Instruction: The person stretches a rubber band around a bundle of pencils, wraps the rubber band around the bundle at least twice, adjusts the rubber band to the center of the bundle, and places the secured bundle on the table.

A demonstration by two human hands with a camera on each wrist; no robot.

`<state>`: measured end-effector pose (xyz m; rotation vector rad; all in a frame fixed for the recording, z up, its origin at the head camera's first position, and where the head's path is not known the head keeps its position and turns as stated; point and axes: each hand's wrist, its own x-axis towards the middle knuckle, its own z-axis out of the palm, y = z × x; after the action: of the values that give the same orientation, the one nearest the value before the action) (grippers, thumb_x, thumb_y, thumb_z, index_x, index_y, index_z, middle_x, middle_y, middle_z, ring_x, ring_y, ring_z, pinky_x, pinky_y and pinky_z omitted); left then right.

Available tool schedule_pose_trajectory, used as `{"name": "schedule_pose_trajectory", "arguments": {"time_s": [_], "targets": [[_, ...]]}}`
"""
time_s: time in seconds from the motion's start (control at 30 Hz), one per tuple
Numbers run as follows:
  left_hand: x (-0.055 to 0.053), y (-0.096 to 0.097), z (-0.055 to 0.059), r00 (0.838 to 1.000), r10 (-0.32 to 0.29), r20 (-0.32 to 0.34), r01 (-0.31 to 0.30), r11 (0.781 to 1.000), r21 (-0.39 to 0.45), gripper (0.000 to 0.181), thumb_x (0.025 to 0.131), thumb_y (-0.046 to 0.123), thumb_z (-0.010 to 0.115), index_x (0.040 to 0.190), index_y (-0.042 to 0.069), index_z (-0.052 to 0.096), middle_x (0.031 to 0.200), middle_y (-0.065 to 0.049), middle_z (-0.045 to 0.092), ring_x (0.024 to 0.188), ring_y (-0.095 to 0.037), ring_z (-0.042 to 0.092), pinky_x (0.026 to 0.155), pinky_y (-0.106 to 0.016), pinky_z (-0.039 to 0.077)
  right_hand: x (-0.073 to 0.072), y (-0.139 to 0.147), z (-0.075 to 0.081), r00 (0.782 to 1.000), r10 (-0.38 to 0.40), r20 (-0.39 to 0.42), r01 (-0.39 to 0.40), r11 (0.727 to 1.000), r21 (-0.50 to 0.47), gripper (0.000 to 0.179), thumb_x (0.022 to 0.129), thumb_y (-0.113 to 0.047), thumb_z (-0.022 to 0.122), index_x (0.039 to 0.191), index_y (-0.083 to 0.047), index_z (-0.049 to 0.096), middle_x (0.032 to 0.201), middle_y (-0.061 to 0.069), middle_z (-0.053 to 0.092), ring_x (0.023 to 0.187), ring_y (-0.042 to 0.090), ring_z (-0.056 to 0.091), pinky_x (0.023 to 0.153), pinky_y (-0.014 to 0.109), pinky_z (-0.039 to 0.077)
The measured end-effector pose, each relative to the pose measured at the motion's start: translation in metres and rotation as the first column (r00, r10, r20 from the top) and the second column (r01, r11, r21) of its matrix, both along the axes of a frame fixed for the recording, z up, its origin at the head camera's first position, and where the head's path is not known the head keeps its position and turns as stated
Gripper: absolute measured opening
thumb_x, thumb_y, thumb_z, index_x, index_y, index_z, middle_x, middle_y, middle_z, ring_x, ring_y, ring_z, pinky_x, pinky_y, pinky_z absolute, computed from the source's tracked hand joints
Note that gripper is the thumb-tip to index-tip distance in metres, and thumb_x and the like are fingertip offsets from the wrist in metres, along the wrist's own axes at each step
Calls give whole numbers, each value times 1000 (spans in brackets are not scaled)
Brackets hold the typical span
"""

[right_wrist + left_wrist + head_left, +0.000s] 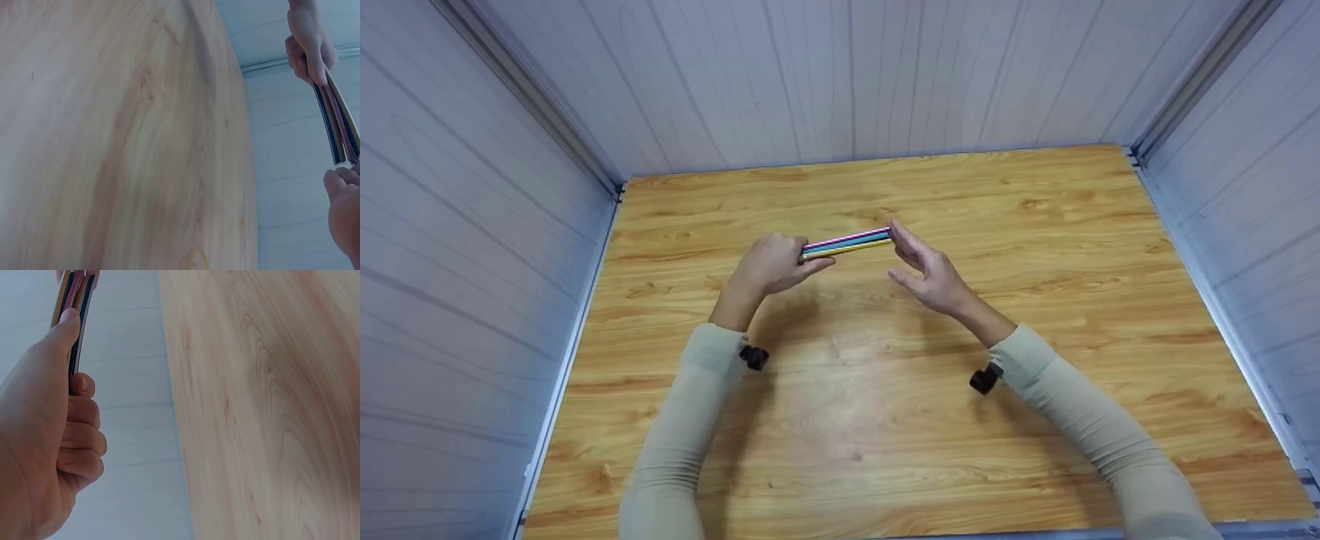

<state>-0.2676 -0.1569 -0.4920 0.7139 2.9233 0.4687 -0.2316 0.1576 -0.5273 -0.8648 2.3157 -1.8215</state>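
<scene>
From my seat far away, with a clock face laid over the head view, I see the bundle of coloured sticks [847, 241] just at twelve o'clock from the middle, up above the wooden table [855, 427]. The left hand [774, 262] is at nine and holds one end, its fingers curled round the sticks. From that hand, the sticks point out between two and three o'clock. The right hand [934, 274] is at three, with its fingers quite straight and its thumb spread wide from them, and its fingertips seem to touch the other end. From this hand, the sticks lie between nine and ten o'clock. The head view shows me pink, blue and yellow on the sticks, and both sleeves [679, 427] too. My left wrist view shows what the head view hides: the thumb pressed along the sticks and the other fingers tucked in. Only in my right wrist view can I make out a thin yellow loop [197, 251], near six o'clock at the bottom edge. I cannot tell what it is.
</scene>
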Motion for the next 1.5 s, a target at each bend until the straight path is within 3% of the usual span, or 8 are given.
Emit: {"name": "schedule_pose_trajectory", "arguments": {"time_s": [0.23, 0.4, 0.5, 0.6, 0.73, 0.87, 1.17, 1.5], "targets": [[4, -12, -2, 999, 28, 40, -28, 1000, -1, 60, 111, 64, 62, 83, 12, 55, 67, 4, 39, 60, -13, 37, 60, -32, 34, -9, 31, 7, 999, -53, -11, 53, 998, 21, 75, 109, 6, 65, 174, 8, 27, 178, 27, 40, 166, 47, 42, 133, 56, 40], [5, -14, -5, 998, 38, 41, -38, 999, -5, 60, 110, 64, 63, 81, 13, 53, 65, 4, 38, 59, -13, 37, 59, -31, 33, -25, 51, 13, 994, -30, -109, 51, 981, 188, 71, 106, -4, 75, 169, 3, 44, 173, 26, 51, 161, 47, 49, 129, 65, 46], [5, -13, -5, 999, 32, 21, -32, 999, 6, 59, 110, 64, 64, 79, 15, 52, 64, 5, 37, 57, -12, 35, 57, -31, 32, -36, 63, 14, 980, 26, -199, 40, 946, 322, 68, 102, -9, 82, 163, 0, 55, 165, 26, 58, 153, 48, 56, 120, 68, 50], [4, -12, -6, 999, 32, 10, -32, 999, 11, 59, 110, 63, 64, 79, 15, 52, 64, 5, 37, 56, -12, 34, 57, -31, 32, -45, 72, 12, 970, 93, -226, 16, 900, 436, 64, 98, -10, 86, 156, 0, 61, 152, 27, 64, 139, 49, 62, 110, 68, 54], [3, -11, -8, 999, 38, 26, -38, 999, 6, 59, 110, 64, 65, 80, 15, 53, 64, 5, 37, 56, -12, 35, 57, -31, 32, -51, 79, 1, 977, 138, -162, -26, 833, 553, 56, 98, -10, 86, 149, -1, 66, 138, 28, 67, 128, 48, 66, 101, 66, 56], [3, -11, -8, 999, 38, 36, -38, 999, 7, 59, 109, 64, 65, 80, 14, 53, 64, 4, 37, 57, -13, 35, 57, -31, 32, -52, 83, -13, 990, 118, -78, -45, 787, 615, 49, 100, -11, 83, 146, -3, 68, 135, 26, 69, 126, 46, 67, 105, 65, 56], [3, -9, -8, 999, 25, 21, -25, 1000, -3, 61, 110, 64, 64, 77, 16, 48, 63, 5, 35, 56, -12, 30, 57, -31, 29, -51, 84, -45, 999, 43, 11, -41, 784, 620, 33, 100, -12, 82, 131, -4, 74, 126, 20, 70, 120, 40, 69, 109, 61, 57], [4, -9, -8, 999, 22, 27, -22, 1000, -4, 62, 110, 65, 63, 75, 17, 46, 62, 5, 33, 56, -11, 29, 58, -31, 28, -51, 77, -56, 999, 31, -26, -7, 763, 646, 15, 104, -15, 79, 117, -8, 82, 113, 15, 67, 101, 30, 58, 92, 44, 48]]}}
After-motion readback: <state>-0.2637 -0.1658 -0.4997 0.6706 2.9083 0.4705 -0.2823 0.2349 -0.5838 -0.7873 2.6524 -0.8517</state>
